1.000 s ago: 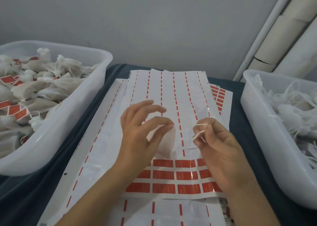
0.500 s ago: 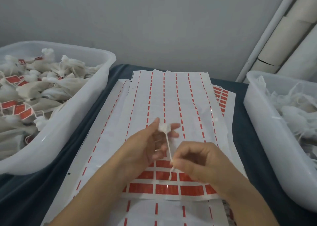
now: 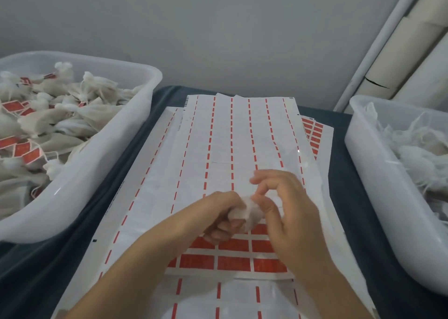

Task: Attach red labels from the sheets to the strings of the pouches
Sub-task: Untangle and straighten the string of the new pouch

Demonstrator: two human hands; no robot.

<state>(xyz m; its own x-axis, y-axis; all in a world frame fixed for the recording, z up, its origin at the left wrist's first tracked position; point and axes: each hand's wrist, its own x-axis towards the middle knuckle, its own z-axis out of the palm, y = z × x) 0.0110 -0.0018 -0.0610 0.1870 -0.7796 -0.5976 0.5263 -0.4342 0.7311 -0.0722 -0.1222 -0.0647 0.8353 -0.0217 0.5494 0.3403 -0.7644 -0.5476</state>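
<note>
A small white pouch is held between both hands above the label sheets. My left hand grips it from the left with curled fingers. My right hand touches it from the right, thumb and fingers bent round its top; the string is hidden. The top label sheet is mostly peeled, with rows of red labels left near its lower end, just under my hands.
A white tub on the left holds several pouches with red labels on their strings. A second white tub on the right holds unlabelled pouches with loose strings. Dark cloth covers the table; more sheets lie stacked underneath.
My right hand has let the pulled string go and risen to meet the left hand at the pouch. The pouch now sits bunched between both hands, slightly to the right.
</note>
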